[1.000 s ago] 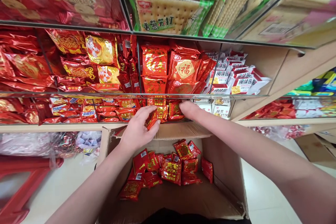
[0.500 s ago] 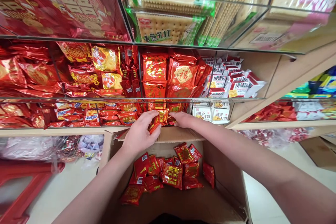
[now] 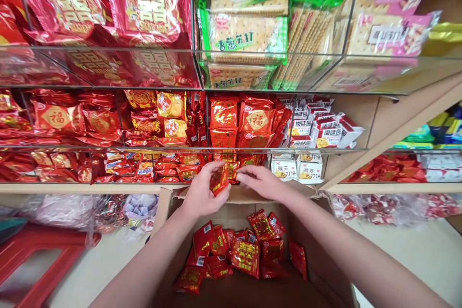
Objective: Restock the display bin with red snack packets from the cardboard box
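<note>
My left hand (image 3: 201,191) is closed on a small red snack packet (image 3: 219,180) with gold print, tilted on edge in front of the lowest shelf row. Close to its right, my right hand (image 3: 263,184) has its fingers loosely bent and apart, with nothing visible in them. Its fingertips are near the red packets (image 3: 249,160) stacked in the shelf compartment; whether they touch is unclear. Below both hands a cardboard box (image 3: 327,260) holds several loose red and gold packets (image 3: 245,256). Both forearms reach over this box.
Clear panels (image 3: 151,150) front the shelf rows. White cracker packets (image 3: 284,168) sit right of my hands, and green-edged crackers (image 3: 245,33) are higher up. A red plastic stool (image 3: 46,255) stands on the floor at left. Bagged goods (image 3: 65,211) lie under the shelf.
My left hand has drawn the red packet back and up from the stack. My right hand has pulled slightly away from the packets and loosened. The view has tilted upward and shifted left.
</note>
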### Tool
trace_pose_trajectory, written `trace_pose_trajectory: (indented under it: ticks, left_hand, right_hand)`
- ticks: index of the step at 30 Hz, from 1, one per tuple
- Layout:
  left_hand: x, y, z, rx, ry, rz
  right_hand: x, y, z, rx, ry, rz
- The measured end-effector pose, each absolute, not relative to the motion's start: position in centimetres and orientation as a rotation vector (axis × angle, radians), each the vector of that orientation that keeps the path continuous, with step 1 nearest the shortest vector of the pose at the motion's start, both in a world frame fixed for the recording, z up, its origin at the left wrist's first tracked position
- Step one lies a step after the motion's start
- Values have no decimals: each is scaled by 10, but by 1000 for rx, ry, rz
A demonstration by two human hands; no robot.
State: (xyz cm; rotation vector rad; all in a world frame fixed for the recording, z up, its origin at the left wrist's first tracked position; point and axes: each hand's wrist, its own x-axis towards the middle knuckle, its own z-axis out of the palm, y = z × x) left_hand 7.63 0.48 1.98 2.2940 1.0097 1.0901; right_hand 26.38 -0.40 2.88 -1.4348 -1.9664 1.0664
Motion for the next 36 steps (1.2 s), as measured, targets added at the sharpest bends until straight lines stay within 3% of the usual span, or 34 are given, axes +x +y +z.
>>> trace_pose_trajectory:
  ticks: [3, 6, 14, 21, 28, 32, 36]
  left_hand:
    - [79, 0, 26, 2546, 913, 1027]
    - [79, -11, 31, 2617, 827, 1016]
    - [79, -52, 27, 1422, 935, 1128]
    - [75, -73, 14, 1162, 906, 1036]
    - [75, -89, 6, 1284, 992, 973]
    - [52, -67, 24, 1740, 1166, 997]
    - [26, -25, 42, 2293, 1260, 904]
  right_hand:
    - [248, -29, 35, -1137, -1480, 1458]
    - [244, -44, 35, -1042, -1329, 1472]
    - [250, -78, 33, -1031, -1188, 1505]
    - [237, -108, 6, -1074, -1059, 1579]
    - [250, -111, 9, -1179, -1009, 1502]
    - [288, -79, 31, -1228, -726, 1349]
    - [312, -32, 29, -1212, -359, 1505]
